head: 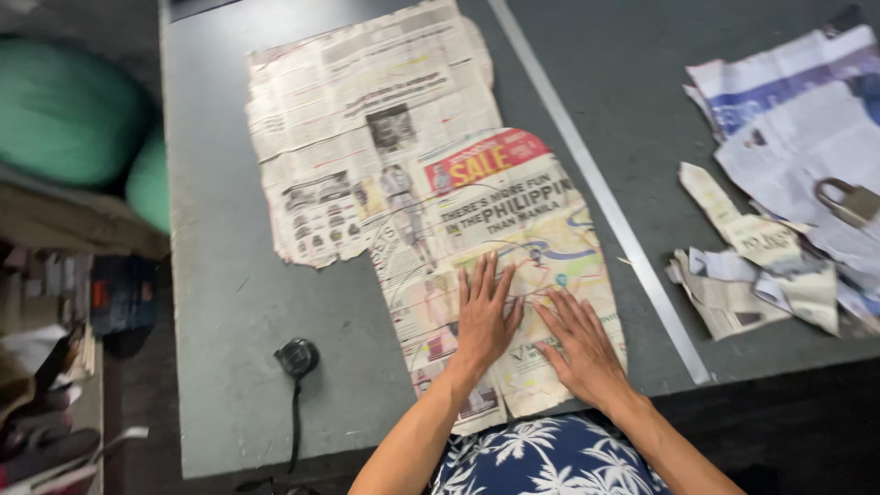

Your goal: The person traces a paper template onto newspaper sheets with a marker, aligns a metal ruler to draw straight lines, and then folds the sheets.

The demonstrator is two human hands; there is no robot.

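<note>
A grey-green worktable (229, 275) fills most of the view, crossed by a pale metal strip (596, 188) running diagonally from the far edge to the near one. The left side of the picture is blurred: only green rounded shapes (69, 110) and a dim clutter of stacked items can be made out there. A heap of cut newspaper scraps (779, 183) is cropped by the right edge, with a padlock (848, 202) resting on it.

A torn newspaper sheet (495, 238) lies flat near the middle of the table, overlapping a second, paler sheet (357, 128) behind it. The left hand (483, 316) and the right hand (582, 348) are pressed palm-down on the near part of the front sheet, fingers spread and extended, nothing gripped. The fingertips of the two hands nearly meet. The sheet's near edge overhangs the table edge slightly and is partly hidden by the forearms.

Bare table is left between the sheets and the left edge, where a small black round object with a strap (296, 359) lies. A patterned blue garment (545, 458) is seen at the bottom.
</note>
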